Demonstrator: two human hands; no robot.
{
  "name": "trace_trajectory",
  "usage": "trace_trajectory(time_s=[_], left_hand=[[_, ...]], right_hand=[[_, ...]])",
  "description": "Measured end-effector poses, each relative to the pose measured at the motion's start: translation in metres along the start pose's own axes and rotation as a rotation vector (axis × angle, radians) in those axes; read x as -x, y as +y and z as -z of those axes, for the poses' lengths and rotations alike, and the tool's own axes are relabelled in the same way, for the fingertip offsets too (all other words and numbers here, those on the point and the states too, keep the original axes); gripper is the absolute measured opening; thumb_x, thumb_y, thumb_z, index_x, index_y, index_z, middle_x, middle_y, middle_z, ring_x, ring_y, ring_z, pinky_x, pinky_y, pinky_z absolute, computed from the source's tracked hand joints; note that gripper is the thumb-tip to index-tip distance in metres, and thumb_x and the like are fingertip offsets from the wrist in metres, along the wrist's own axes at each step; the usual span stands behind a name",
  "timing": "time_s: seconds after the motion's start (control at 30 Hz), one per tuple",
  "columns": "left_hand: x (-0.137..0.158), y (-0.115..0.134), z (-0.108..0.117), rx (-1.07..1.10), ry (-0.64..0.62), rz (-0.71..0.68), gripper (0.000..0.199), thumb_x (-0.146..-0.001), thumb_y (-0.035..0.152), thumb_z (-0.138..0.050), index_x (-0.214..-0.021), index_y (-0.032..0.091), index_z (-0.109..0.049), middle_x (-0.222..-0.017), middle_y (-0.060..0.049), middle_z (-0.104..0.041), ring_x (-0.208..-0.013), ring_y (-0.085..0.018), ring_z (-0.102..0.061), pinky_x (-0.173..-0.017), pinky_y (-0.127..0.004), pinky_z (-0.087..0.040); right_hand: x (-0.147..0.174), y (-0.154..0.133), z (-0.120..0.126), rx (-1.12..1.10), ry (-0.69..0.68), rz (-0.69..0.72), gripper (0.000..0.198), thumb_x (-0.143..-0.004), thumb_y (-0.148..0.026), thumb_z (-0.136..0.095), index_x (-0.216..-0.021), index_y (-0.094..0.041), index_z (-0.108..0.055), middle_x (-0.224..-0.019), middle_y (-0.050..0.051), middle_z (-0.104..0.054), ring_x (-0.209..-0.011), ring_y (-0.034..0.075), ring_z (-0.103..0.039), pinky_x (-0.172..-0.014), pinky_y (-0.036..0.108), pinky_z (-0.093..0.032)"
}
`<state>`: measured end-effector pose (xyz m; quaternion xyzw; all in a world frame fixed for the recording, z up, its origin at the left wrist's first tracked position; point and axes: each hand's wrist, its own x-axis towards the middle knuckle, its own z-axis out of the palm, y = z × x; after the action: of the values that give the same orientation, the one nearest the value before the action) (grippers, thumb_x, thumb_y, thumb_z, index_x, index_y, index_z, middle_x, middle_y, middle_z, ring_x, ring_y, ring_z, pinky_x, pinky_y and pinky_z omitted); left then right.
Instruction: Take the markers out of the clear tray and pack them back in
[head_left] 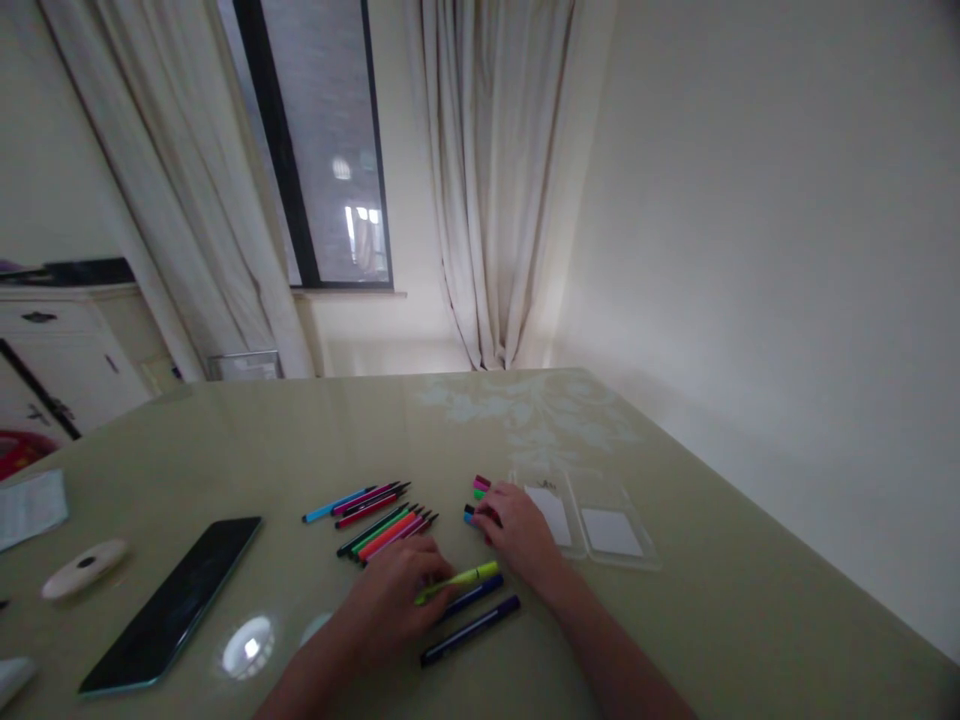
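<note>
My left hand (397, 590) is closed around a yellow-green felt-tip pen (476, 574), which slants to the right. Just below that pen lie a dark blue pen (476, 595) and a navy pen (471, 632), both apparently capped. Beyond the left hand, several uncapped felt-tip pens (390, 530) in green, orange, red and pink lie side by side, with another bunch of pens (360, 500) in blue, magenta and red behind. My right hand (517, 525) has its fingers pinched down among small coloured pen caps (480, 488); its fingertips partly hide the blue and black ones (469, 513).
An opened clear plastic case (649, 550) with white cards lies right of my right hand. At left are a dark-screened tablet or phone (172, 605), a cream oval object (84, 568) and a pale sheet (31, 508). A wall (787, 300) borders the table (750, 620) on the right.
</note>
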<state>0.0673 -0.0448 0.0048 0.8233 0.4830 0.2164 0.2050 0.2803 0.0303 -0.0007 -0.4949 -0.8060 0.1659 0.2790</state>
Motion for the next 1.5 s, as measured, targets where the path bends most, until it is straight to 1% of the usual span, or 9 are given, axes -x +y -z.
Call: trace_trajectory(time_s=[0.2,0.43,0.6,0.73,0.9,1.1,1.23,1.4,1.5], left_hand=[[-0.005,-0.009,0.002,0.056,0.068,0.032,0.027,-0.094,0.043,-0.058,-0.086,0.026,-0.077,-0.085,-0.004,-0.073,-0.082,-0.02,-0.067,-0.075,-0.029,-0.049],[0.008,-0.085,0.04,-0.392,0.467,0.498,0.043,-0.101,0.03,-0.036,-0.12,0.015,-0.07,-0.121,-0.015,-0.07,-0.109,-0.032,-0.064,-0.094,-0.044,-0.049],[0.024,-0.106,0.051,-0.596,0.366,0.657,0.04,-0.1,0.028,-0.038,-0.119,0.017,-0.071,-0.122,-0.014,-0.071,-0.11,-0.035,-0.064,-0.091,-0.045,-0.05],[0.023,-0.104,0.052,-0.539,0.348,0.665,0.034,-0.098,0.028,-0.04,-0.112,0.019,-0.07,-0.113,-0.013,-0.074,-0.104,-0.032,-0.067,-0.087,-0.041,-0.051],[0.026,-0.113,0.058,-0.395,0.391,0.698,0.031,-0.095,0.026,-0.042,-0.11,0.021,-0.07,-0.112,-0.011,-0.075,-0.101,-0.03,-0.071,-0.083,-0.038,-0.052],[0.01,-0.091,0.051,-0.114,0.607,0.428,0.034,-0.094,0.038,-0.046,-0.111,0.022,-0.071,-0.111,-0.009,-0.075,-0.099,-0.027,-0.071,-0.088,-0.038,-0.055],[-0.007,-0.055,0.026,0.141,0.511,0.166,0.032,-0.095,0.041,-0.049,-0.111,0.025,-0.072,-0.115,-0.006,-0.076,-0.106,-0.025,-0.071,-0.094,-0.04,-0.056],[-0.011,-0.04,0.013,0.144,0.476,0.089,0.031,-0.096,0.038,-0.05,-0.111,0.024,-0.074,-0.115,-0.008,-0.077,-0.109,-0.028,-0.07,-0.098,-0.045,-0.054],[-0.01,-0.044,0.014,0.113,0.478,0.087,0.031,-0.097,0.037,-0.049,-0.111,0.025,-0.073,-0.115,-0.008,-0.077,-0.11,-0.027,-0.069,-0.099,-0.045,-0.054]], right_hand=[[0.0,0.0,-0.013,0.095,-0.017,-0.014,0.004,-0.087,-0.023,-0.073,-0.084,-0.022,-0.076,-0.1,0.009,-0.07,-0.103,0.026,-0.064,-0.09,0.035,-0.047],[-0.001,-0.004,-0.009,-0.085,0.057,-0.024,0.003,-0.085,-0.019,-0.072,-0.088,-0.02,-0.074,-0.099,0.009,-0.072,-0.097,0.025,-0.066,-0.088,0.035,-0.048],[-0.002,-0.01,-0.005,-0.386,0.062,-0.049,0.012,-0.087,-0.024,-0.067,-0.098,-0.021,-0.072,-0.092,0.005,-0.075,-0.079,0.02,-0.067,-0.075,0.032,-0.05],[0.0,-0.011,-0.002,-0.469,0.114,0.029,0.029,-0.09,-0.025,-0.059,-0.117,-0.022,-0.071,-0.108,0.007,-0.073,-0.094,0.02,-0.066,-0.083,0.032,-0.051],[-0.001,-0.008,0.001,-0.611,0.108,-0.074,0.027,-0.091,-0.04,-0.063,-0.109,-0.021,-0.073,-0.096,0.006,-0.075,-0.085,0.02,-0.068,-0.076,0.032,-0.055],[-0.006,-0.004,0.0,-0.927,0.109,-0.12,0.039,-0.082,-0.051,-0.075,-0.105,-0.019,-0.072,-0.1,0.009,-0.077,-0.096,0.024,-0.072,-0.09,0.04,-0.057],[-0.004,-0.005,0.001,-0.908,0.112,-0.121,0.038,-0.085,-0.05,-0.069,-0.109,-0.021,-0.075,-0.095,0.007,-0.076,-0.091,0.022,-0.072,-0.083,0.037,-0.059],[0.0,-0.009,0.005,-0.839,0.105,-0.088,0.034,-0.086,-0.041,-0.068,-0.114,-0.022,-0.075,-0.092,0.004,-0.072,-0.077,0.017,-0.068,-0.06,0.026,-0.054],[0.0,-0.01,0.004,-0.824,0.113,-0.085,0.029,-0.085,-0.039,-0.07,-0.108,-0.021,-0.075,-0.088,0.004,-0.073,-0.077,0.018,-0.067,-0.062,0.026,-0.053]])
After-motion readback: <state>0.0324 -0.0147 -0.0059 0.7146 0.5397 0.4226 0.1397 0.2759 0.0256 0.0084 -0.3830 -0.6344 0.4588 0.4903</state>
